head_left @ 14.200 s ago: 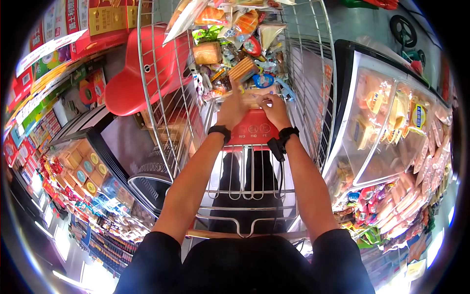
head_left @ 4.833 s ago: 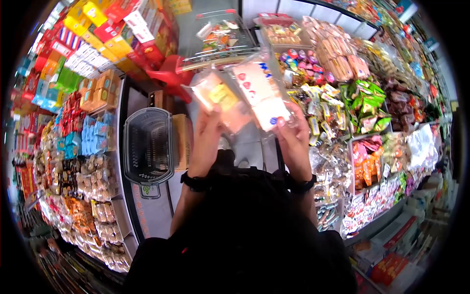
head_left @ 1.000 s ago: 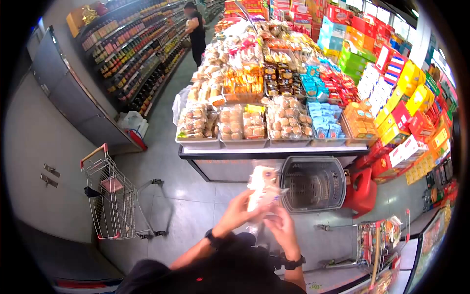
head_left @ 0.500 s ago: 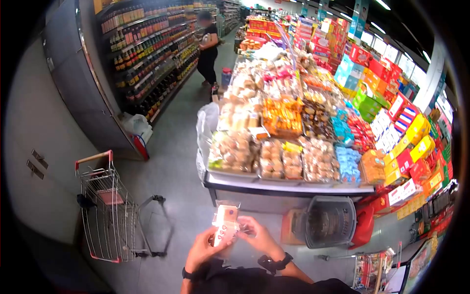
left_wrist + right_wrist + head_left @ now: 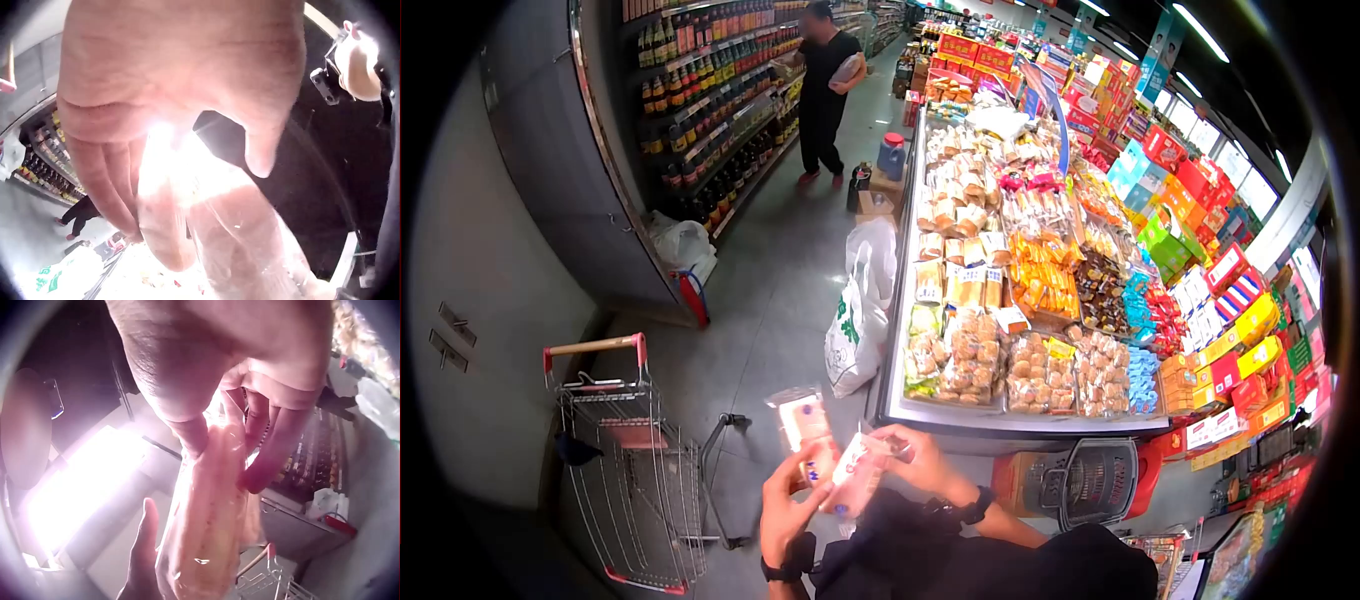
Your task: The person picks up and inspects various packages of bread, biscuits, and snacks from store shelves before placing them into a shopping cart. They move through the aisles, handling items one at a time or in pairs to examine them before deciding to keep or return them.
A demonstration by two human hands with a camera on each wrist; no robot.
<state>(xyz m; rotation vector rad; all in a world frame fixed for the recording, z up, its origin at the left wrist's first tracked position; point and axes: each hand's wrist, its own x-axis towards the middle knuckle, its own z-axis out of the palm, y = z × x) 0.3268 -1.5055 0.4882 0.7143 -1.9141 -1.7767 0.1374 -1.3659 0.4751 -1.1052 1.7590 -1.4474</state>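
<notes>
Left hand [image 5: 788,500]: grip clamped on left pack [image 5: 804,422], thumb at right pack [image 5: 856,476].
Right hand [image 5: 925,462]: grip clamped on right pack's upper end.
Both packs: clear-wrapped, tilted, held up near worktop [image 5: 990,424].
Worktop: covered with bagged snacks [image 5: 975,345].
Cart [image 5: 630,435]: on floor [image 5: 745,385].

We are in a shop, a supermarket by its look, with bottles [image 5: 690,110] lined up on long shelves [image 5: 730,120], a broad display [image 5: 1000,280] heaped with wrapped snacks, stacked bright boxes [image 5: 1240,310], and a wire shopping cart [image 5: 630,460] on the grey floor [image 5: 770,330].
</notes>
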